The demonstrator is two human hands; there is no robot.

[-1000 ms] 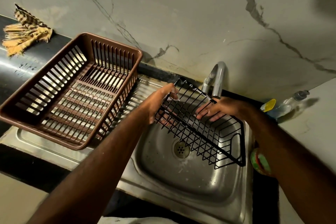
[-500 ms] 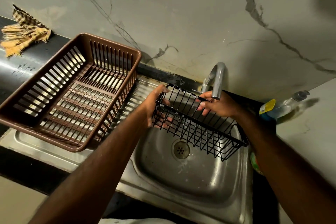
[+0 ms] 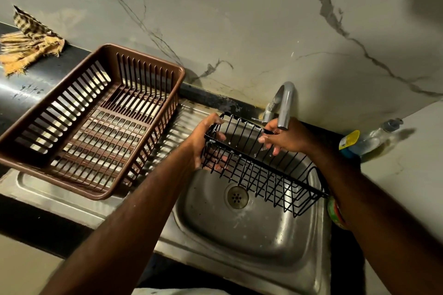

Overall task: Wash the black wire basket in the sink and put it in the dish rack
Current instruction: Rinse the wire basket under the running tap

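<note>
Black wire basket (image 3: 261,165) is held above the sink (image 3: 251,235), open side up, tilted down toward the sink's right edge, directly under the tap (image 3: 284,108). My left hand (image 3: 203,143) is closed around the basket's left end, fingers wrapped through the wires. My right hand (image 3: 285,137) grips the basket's rear rim beneath the tap spout, fingers curled over the wire. The brown dish rack (image 3: 93,122) sits left of the sink on the drainboard, holding nothing. A bottle (image 3: 369,141) lies right of the tap on the worktop.

Veined grey marble wall (image 3: 239,31), dim light
</note>
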